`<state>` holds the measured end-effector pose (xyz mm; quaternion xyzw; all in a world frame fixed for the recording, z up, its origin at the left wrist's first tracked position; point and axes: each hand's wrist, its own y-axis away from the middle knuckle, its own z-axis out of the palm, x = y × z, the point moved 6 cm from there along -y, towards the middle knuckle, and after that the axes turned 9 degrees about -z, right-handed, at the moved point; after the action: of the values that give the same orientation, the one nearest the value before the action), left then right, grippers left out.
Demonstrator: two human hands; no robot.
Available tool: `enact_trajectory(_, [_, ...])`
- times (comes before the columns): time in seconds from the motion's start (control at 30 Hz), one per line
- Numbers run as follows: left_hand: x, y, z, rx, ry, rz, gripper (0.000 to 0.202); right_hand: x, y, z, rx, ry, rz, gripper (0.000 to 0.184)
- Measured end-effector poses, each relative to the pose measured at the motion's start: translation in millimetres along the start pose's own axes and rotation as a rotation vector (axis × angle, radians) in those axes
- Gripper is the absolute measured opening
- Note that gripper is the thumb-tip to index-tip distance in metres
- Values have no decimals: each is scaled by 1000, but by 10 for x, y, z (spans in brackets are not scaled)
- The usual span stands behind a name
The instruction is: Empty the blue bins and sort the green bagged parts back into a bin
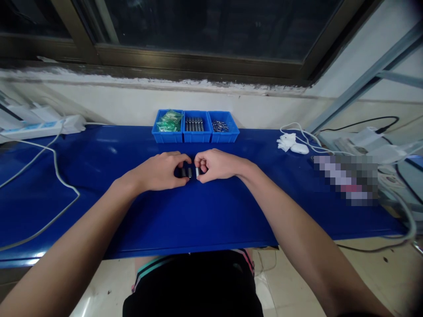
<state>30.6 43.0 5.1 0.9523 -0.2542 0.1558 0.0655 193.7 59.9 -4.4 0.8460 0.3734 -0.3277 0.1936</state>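
My left hand [165, 171] is curled on the blue table, with thumb and index finger at the two ends of small dark metal-looking pieces [189, 172]. More of the dark material shows deeper inside its grip. Close by on the right, my right hand [218, 164] pinches a short, narrow silver-white piece [197, 172] upright between thumb and fingers. A small gap separates the pieces in the two hands. Their exact kind is too small to make out.
Behind my hands stand three joined blue bins: one with green-and-clear packets [169, 121], one with a row of grey metal parts [194, 124], one with small shiny pins [220, 126]. Cables and a power strip [42, 127] lie left; crumpled tissue [286, 141] and a white mouse-like object [299, 149] right.
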Motion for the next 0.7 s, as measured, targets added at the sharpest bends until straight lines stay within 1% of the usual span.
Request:
enact_trajectory(0.1, [-48,-7,-10,-4,3,-12,48,-4,4,-3,-1,6,8,30])
enact_trajectory(0.3, [-98,-20,4,-49,42,-14,50,-34,16,-14,-10,33,-8,28])
enact_trajectory(0.5, [-59,0,-10,-76,56,-53,46,-90,32,-23,-18,29,5,23])
enact_trajectory(0.7, [-23,-13,3,-91,40,-29,38,-115,18,-4,-20,40,9,20])
